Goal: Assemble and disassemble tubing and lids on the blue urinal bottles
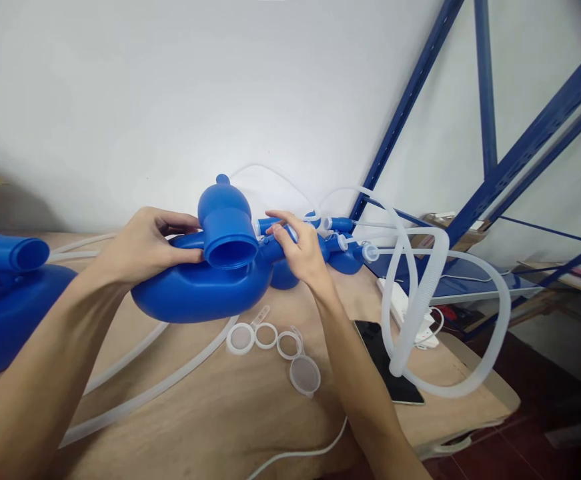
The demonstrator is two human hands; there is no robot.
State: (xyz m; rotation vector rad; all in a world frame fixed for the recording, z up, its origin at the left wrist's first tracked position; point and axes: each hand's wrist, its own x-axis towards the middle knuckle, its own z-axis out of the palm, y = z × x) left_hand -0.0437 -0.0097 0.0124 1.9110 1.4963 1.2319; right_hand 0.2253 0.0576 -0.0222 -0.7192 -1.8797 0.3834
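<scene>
A blue plastic urinal bottle (200, 293) is held above the table, its wide round mouth (231, 252) facing me. Above the mouth rises a domed blue neck with a small knob on top. My left hand (150, 243) grips the bottle from the left, thumb in front and fingers behind. At its right side my right hand (300, 250) is curled round a blue tubular part; some of its fingers are hidden. Below lie white ring caps (241, 339) with straps, and another hinged cap (305, 375).
Another blue bottle (5, 313) lies at the left, and several more (347, 259) stand behind my right hand. Translucent hoses (420, 307) loop at the right, over a black phone (390, 373) and near a white power strip (410, 313). A blue metal rack (490, 180) stands beyond.
</scene>
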